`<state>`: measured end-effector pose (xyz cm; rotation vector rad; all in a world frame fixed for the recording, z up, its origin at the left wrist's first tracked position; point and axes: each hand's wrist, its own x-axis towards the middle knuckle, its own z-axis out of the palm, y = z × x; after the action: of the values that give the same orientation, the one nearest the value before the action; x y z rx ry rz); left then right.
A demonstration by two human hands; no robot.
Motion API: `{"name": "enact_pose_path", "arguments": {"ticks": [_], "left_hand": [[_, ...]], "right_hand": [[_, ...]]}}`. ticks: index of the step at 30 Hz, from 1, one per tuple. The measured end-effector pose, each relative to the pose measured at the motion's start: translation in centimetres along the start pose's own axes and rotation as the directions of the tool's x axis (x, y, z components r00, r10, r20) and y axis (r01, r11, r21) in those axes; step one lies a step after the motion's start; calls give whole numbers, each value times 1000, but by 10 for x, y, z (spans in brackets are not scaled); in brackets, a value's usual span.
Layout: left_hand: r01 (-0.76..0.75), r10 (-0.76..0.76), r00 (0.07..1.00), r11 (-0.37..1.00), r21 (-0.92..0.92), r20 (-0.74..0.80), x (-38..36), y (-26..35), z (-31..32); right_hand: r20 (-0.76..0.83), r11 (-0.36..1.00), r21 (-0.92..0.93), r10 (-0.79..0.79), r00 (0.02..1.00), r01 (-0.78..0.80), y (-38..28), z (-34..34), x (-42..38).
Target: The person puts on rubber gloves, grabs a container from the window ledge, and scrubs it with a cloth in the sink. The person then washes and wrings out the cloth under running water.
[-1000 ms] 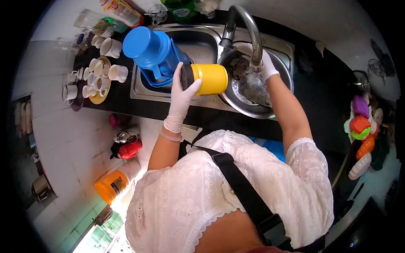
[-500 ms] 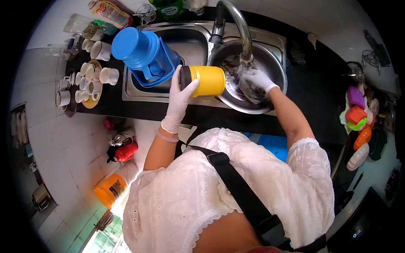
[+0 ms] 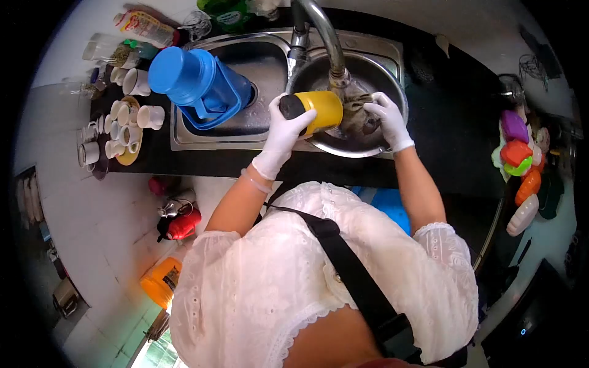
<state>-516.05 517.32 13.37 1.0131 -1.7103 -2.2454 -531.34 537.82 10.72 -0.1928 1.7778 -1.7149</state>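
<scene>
A: Head view, clock read with 12 at top. Where is the jar?
B: Yellow jar (image 3: 324,109) lies on its side in the air, over the basin's (image 3: 381,69) 8 o'clock rim, just off 7 o'clock from the tap's (image 3: 332,48) mouth.
A: Grip states?
B: Left hand (image 3: 281,134): thumb and fingers clamped round the jar's dark end. Right hand (image 3: 389,120), at the basin's 4 o'clock: fingertips closed on the edge of a cloth (image 3: 357,111).
A: Nearby?
B: Blue flask (image 3: 224,92) at the jar's 10 o'clock, standing in the other sink bay (image 3: 267,69); cups (image 3: 151,117) at the flask's 8.
A: Failure modes?
B: Judged: wet gloves on a smooth wall, one-sided hold; the jar could slip into the basin. A lift towards 12 could knock it on the tap. A leftward swing could bump the flask.
</scene>
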Motion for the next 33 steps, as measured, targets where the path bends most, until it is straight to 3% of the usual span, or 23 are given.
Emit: {"name": "enact_pose_path", "arguments": {"ticks": [1, 3, 4, 5, 6, 8, 9, 10, 12, 13, 14, 18, 19, 20, 22, 23, 24, 26, 28, 29, 30, 31, 33], "left_hand": [[87, -88, 996, 994, -63, -15, -1, 3, 11], [-91, 96, 995, 988, 121, -30, 9, -15, 26], [-174, 185, 982, 961, 215, -29, 13, -25, 34], [-188, 244, 967, 877, 442, -73, 12, -25, 45], [-124, 145, 988, 944, 305, -46, 19, -36, 52], [-154, 124, 985, 940, 304, 117, 23, -45, 59], [-151, 162, 987, 869, 470, 17, 15, -42, 67], [-247, 215, 969, 833, 496, 121, 10, -35, 71], [-432, 297, 898, 738, 518, 324, 3, -20, 74], [-365, 227, 917, 808, 462, 327, 1, -21, 79], [-485, 322, 866, 726, 487, 382, 10, -35, 77], [-503, 310, 860, 647, 573, 404, 1, -38, 75], [-524, 316, 847, 627, 577, 427, 4, -36, 74], [-504, 316, 862, 623, 599, 396, 9, -35, 74], [-437, 298, 900, 625, 647, 320, 9, -43, 70], [-320, 227, 947, 662, 678, 226, 12, -41, 72], [-219, 171, 976, 744, 631, 137, 17, -37, 73], [-263, 202, 965, 727, 634, 168, 12, -27, 75], [-505, 369, 863, 580, 639, 346, 18, -38, 70], [-555, 344, 831, 542, 630, 436, 9, -22, 72], [-596, 321, 794, 579, 556, 517, 2, -8, 74], [-688, 361, 709, 543, 481, 606, 1, 2, 75], [-794, 391, 572, 483, 369, 720, 6, 8, 75]], "right_hand": [[-32, 998, 49, -36, 999, 38, -3, 2, -12], [-104, 987, 154, -28, 994, 44, -15, 11, -36], [-99, 976, 168, -123, 987, 138, -7, 15, -43], [-97, 959, -49, -282, 954, 278, -6, 22, -49], [-64, 878, -262, -430, 900, 401, -5, 30, -52], [74, 482, -734, -645, 761, 479, 7, 44, -47], [59, 550, -646, -656, 753, 530, 7, 44, -38], [-32, 671, -491, -651, 758, 556, 7, 45, -27], [61, 727, -583, -407, 911, 364, 33, 18, 0], [68, 818, -492, -303, 951, 296, 35, 14, 9], [90, 890, -398, -203, 975, 222, 35, 9, 23], [104, 883, -464, 134, 986, -72, 55, -2, 53], [148, 700, -706, -1, 989, 107, 55, 1, 47], [45, 858, -509, -47, 998, 63, 65, 7, 34], [-198, 798, -599, -221, 955, 61, 36, 34, -7], [-203, 749, -622, -435, 877, 227, 46, 44, -14], [-216, 730, -619, -512, 831, 289, 47, 51, -20], [-272, 681, -681, -575, 771, 267, 34, 54, -27], [-155, 814, -577, -185, 970, 63, 25, 28, -8], [-46, 945, -323, -60, 997, 42, 36, 14, 8], [123, 880, -441, -132, 984, 173, 60, -8, 30], [103, 978, -196, 91, 991, -69, 39, -9, 19], [152, 817, 322, 455, 878, -479, 33, -21, 16]]}}
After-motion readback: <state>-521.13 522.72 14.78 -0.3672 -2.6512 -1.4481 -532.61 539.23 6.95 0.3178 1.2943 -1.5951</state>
